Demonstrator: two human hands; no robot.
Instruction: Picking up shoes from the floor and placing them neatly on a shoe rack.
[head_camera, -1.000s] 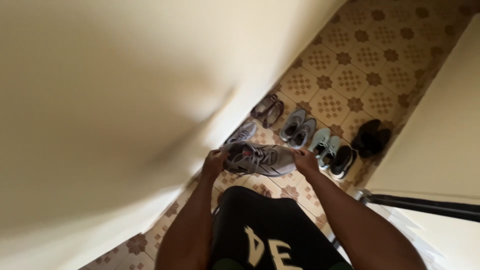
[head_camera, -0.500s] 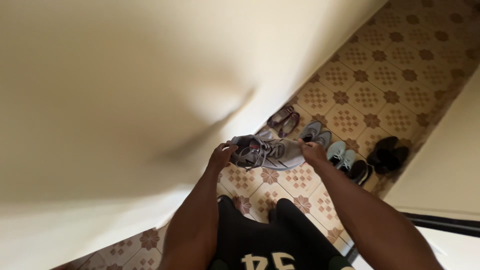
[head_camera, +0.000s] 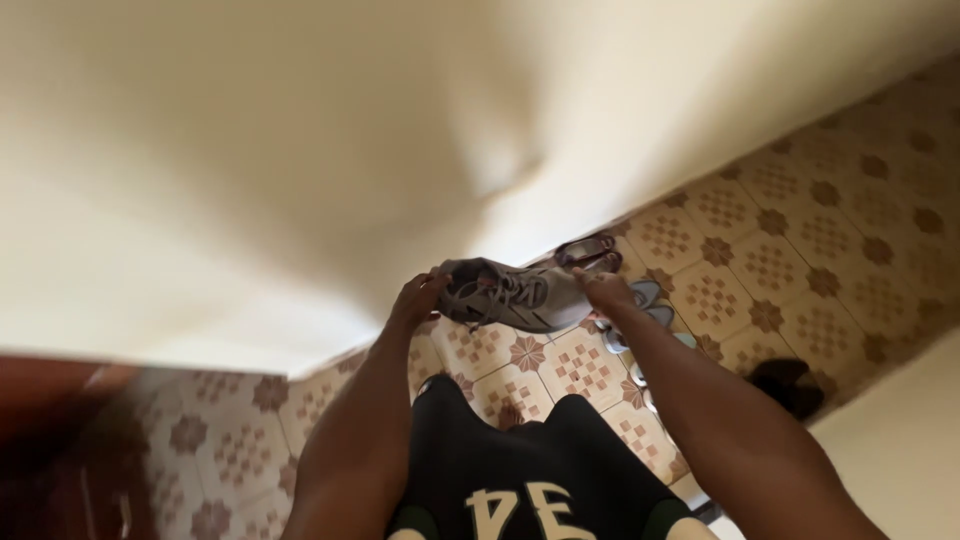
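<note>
Head view, looking steeply down: we hold a grey sneaker up in front of us, between both hands, above a patterned tile floor and close against a cream wall. Our left hand is curled shut on the left end of the sneaker; whether that end is heel or toe, we cannot tell. Our right hand pinches the right end, fingers closed on the sole edge. The sneaker lies roughly level and crosswise, laces facing us, well clear of the tiles.

Beyond the sneaker, on the floor against the wall, we see a pair of dark brownish sandals. Just past our right forearm lie pale blue-grey shoes, partly hidden by the arm. Further right, near the cream surface at the lower right edge, sits a black shoe. Our black shirt with pale lettering fills the near foreground.

Handling, as we judge it: the sneaker looks light, with a soft mesh upper that gives under pressure and a firmer, springy sole. It is neither slippery nor fragile. We judge the sole edge at the two ends the surest hold; the loose laces would swing and offer poor control.
</note>
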